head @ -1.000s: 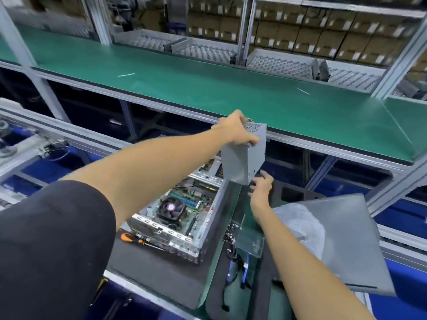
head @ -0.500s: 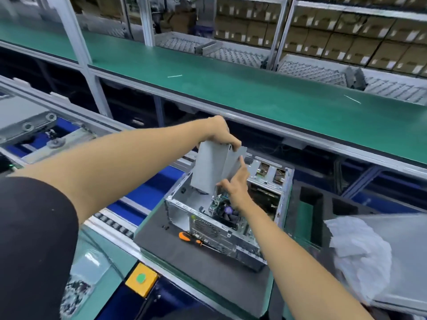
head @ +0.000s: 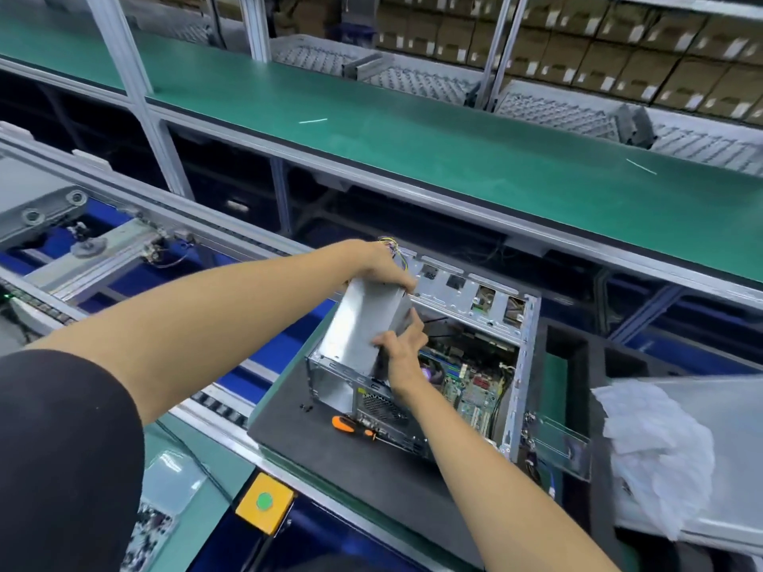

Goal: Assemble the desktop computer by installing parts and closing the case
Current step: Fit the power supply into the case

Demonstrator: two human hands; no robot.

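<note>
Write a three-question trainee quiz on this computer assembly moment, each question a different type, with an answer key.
1. True or false: the power supply already sits fully seated in the computer case.
2. Which tool lies on the black mat in front of the case? A) pliers B) orange-handled screwdriver C) wrench
3. Fill in: the left hand grips the power supply's ____ end, while the right hand holds its lower edge.

Key: 1 false, it is tilted and only partly in; 2 B; 3 upper.
</note>
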